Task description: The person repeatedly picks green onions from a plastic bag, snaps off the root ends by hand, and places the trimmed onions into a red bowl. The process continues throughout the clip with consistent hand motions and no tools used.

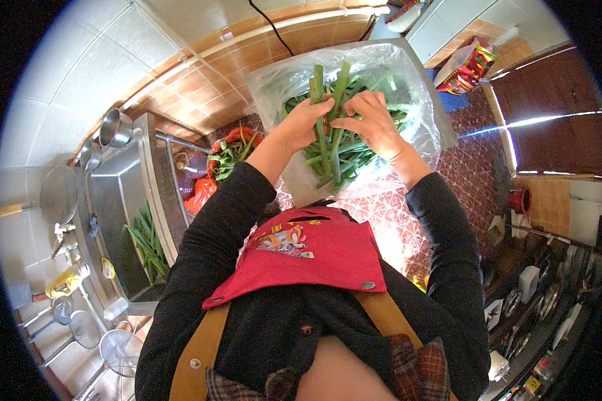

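Observation:
My left hand grips a small bunch of long green stalks, probably leeks or garlic greens, held upright with the cut tops above my thumb. Close on its right is my right hand, fingers curled and thumb tip against one stalk. Whether those fingers pinch anything is hidden. Beneath both hands more cut greens lie on a clear plastic bag, spread over a square tabletop or stool.
Left of me, a steel sink contains long greens. Between sink and table stands a red bag of leafy scraps. Strainers hang at lower left. A dark rack with lids is at right, near a brown door.

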The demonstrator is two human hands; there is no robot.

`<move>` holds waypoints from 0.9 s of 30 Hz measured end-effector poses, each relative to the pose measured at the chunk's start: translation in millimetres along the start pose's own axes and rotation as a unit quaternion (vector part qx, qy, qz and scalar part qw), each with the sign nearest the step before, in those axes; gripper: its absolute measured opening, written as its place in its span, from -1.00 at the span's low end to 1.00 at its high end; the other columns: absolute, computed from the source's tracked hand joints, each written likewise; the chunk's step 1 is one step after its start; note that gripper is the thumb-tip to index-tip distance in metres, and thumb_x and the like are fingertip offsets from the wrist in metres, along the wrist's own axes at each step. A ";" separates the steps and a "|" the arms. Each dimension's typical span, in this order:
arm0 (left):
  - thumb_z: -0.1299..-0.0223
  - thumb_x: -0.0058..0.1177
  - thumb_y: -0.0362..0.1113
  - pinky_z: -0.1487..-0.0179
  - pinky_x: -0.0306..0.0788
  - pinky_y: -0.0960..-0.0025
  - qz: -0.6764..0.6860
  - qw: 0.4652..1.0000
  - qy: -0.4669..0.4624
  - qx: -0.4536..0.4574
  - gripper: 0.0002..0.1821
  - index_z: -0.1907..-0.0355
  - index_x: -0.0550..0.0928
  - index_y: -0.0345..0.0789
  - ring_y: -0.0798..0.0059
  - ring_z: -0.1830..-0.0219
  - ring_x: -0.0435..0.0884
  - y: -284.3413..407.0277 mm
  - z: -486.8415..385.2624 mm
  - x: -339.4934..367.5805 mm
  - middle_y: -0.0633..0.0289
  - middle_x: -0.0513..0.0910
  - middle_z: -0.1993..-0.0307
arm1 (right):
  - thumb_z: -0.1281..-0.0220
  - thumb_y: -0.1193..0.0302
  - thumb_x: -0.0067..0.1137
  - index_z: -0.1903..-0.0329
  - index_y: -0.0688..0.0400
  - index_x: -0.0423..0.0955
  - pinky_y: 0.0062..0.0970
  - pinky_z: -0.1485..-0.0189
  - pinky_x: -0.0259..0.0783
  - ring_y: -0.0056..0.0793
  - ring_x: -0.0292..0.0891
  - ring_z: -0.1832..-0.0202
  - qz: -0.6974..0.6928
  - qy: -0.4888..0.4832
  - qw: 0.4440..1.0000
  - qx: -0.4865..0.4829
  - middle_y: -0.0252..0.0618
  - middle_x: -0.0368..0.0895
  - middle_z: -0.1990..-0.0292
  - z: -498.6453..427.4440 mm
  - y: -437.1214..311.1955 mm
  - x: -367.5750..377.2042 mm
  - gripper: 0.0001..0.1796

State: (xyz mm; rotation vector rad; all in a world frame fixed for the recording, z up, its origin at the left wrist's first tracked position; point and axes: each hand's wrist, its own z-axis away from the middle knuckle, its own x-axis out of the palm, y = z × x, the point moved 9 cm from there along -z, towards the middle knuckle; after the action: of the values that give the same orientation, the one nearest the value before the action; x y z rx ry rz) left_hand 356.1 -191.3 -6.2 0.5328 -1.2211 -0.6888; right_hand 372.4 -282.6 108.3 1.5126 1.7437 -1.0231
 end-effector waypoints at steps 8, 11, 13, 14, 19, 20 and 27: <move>-0.35 0.01 -0.33 0.09 0.54 0.29 0.078 0.996 0.040 -0.002 -0.76 0.01 0.46 -0.40 0.39 0.17 0.59 -33.5 -11.3 -25.7 0.16 0.56 0.14 | 0.29 0.61 0.20 0.20 -0.02 0.60 -0.30 0.05 0.34 -0.33 0.54 0.13 -0.088 0.036 0.996 -0.004 -0.38 0.65 0.23 13.2 6.4 24.6 -0.56; -0.34 -0.03 -0.38 0.24 0.53 0.28 0.037 0.996 0.082 0.009 -0.83 0.09 0.45 -0.38 0.35 0.26 0.58 -33.6 -18.9 -34.0 0.17 0.55 0.24 | 0.27 0.67 0.14 0.23 0.03 0.60 -0.31 0.11 0.35 -0.31 0.55 0.18 -0.103 0.039 0.989 0.099 -0.34 0.65 0.32 24.0 27.5 27.2 -0.58; -0.33 -0.05 -0.39 0.29 0.49 0.29 -0.024 0.994 0.105 0.017 -0.85 0.10 0.45 -0.36 0.34 0.29 0.57 -35.5 -27.1 -45.8 0.19 0.54 0.28 | 0.12 0.77 0.12 0.25 0.10 0.62 -0.36 0.11 0.33 -0.30 0.51 0.19 -0.076 0.086 0.981 0.155 -0.27 0.62 0.29 30.5 44.2 23.8 -0.63; -0.30 -0.02 -0.34 0.19 0.46 0.28 -0.090 0.991 0.093 0.022 -0.80 0.07 0.48 -0.35 0.38 0.30 0.53 -35.4 -28.3 -49.8 0.20 0.57 0.27 | 0.11 0.77 0.12 0.25 0.11 0.62 -0.35 0.11 0.33 -0.27 0.50 0.20 -0.039 0.106 0.978 0.173 -0.24 0.61 0.31 34.0 49.6 20.7 -0.64; -0.31 -0.01 -0.27 -0.03 0.40 0.19 -0.453 0.860 0.231 0.047 -0.70 0.02 0.42 -0.40 0.24 0.09 0.54 -18.7 -15.7 -47.9 0.08 0.56 0.12 | 0.09 0.72 0.17 0.07 0.09 0.58 -0.24 -0.04 0.30 -0.14 0.38 -0.01 0.082 0.132 0.971 0.184 -0.13 0.51 0.05 9.2 28.1 4.6 -0.55; -0.31 -0.01 -0.27 -0.05 0.39 0.18 -0.486 0.840 0.235 0.052 -0.69 0.01 0.41 -0.41 0.23 0.06 0.54 -17.2 -15.0 -45.6 0.06 0.56 0.12 | 0.12 0.69 0.17 0.01 0.04 0.55 -0.19 -0.10 0.25 -0.15 0.33 -0.10 0.089 0.092 0.982 0.140 -0.19 0.46 -0.07 0.5 16.5 10.1 -0.48; -0.26 0.01 -0.32 0.32 0.49 0.30 -0.408 0.901 0.142 0.028 -0.77 0.11 0.43 -0.39 0.40 0.44 0.59 -30.2 -21.4 -37.4 0.13 0.57 0.37 | 0.11 0.50 0.12 0.34 0.02 0.54 -0.22 -0.07 0.27 -0.21 0.48 0.03 0.049 0.083 0.992 0.087 -0.35 0.63 0.12 -0.7 26.2 13.0 -0.81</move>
State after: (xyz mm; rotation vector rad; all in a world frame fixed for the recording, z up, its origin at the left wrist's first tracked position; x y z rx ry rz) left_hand 364.0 -184.7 -57.8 1.1799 -0.7075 -1.2293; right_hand 396.1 -274.0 93.5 1.8198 1.7083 -1.0483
